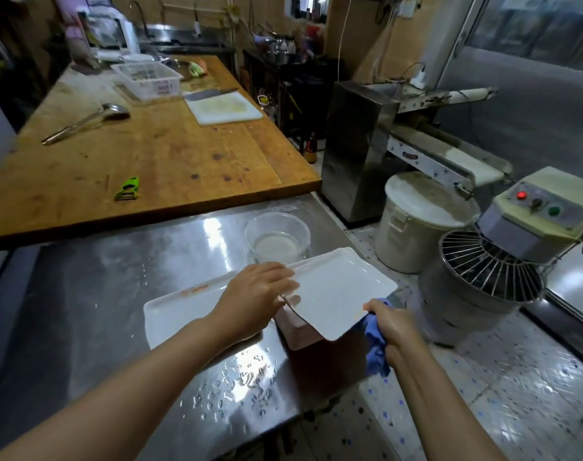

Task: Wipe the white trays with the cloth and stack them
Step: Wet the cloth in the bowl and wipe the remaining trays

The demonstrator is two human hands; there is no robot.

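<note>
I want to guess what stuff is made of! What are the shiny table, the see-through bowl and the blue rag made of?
Shiny table: likely stainless steel, since it is grey and mirrors the light under water drops. See-through bowl: clear glass or plastic; I cannot tell which. Blue rag: soft cloth, bunched and drooping from the right hand.

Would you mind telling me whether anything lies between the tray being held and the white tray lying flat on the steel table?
Nothing visible does. The held tray is tilted in the left hand, the right hand grips the blue cloth at its near corner, and the flat tray lies just left of it, bare except for a reddish smear.
</note>
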